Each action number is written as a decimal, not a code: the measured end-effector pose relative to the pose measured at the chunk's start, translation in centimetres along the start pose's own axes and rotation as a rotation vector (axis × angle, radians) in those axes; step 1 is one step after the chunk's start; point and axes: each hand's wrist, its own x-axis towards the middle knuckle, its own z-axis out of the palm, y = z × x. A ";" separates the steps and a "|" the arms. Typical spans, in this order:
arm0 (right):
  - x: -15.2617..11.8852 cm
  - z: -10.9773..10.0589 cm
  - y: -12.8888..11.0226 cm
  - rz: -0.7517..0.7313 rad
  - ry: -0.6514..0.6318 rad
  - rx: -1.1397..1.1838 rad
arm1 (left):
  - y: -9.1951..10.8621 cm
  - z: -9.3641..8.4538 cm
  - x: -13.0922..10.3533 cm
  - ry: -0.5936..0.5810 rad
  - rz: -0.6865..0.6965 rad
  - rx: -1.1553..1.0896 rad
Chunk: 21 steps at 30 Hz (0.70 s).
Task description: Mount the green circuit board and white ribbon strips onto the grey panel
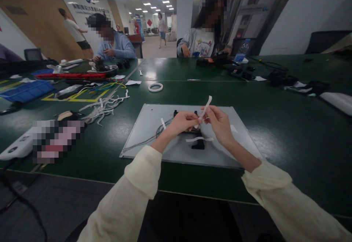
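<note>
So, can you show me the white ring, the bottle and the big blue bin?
White ring (pixel 155 90): head view, on its near rim.
Bottle (pixel 240 57): head view, on its blue label.
Big blue bin (pixel 33 92): head view, on its side wall.

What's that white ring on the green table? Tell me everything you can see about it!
The white ring looks like a roll of tape, though I can't be sure. It is round and pale, with a thin band and a big open hole in the middle that shows green. It lies flat on the green table, beyond the far edge of the pale board. Nothing but the table touches it.
</note>
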 end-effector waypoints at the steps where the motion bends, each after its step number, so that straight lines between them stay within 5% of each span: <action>1: 0.0 0.0 -0.1 -0.005 -0.009 0.017 | 0.0 -0.1 0.0 0.008 -0.003 -0.003; 13: 0.0 -0.9 1.0 -0.088 -0.246 0.302 | 0.2 -0.4 0.0 0.146 -0.018 -0.061; 21: -0.1 -0.8 0.6 -0.110 -0.243 0.328 | -0.3 -0.2 0.2 0.068 0.021 -0.061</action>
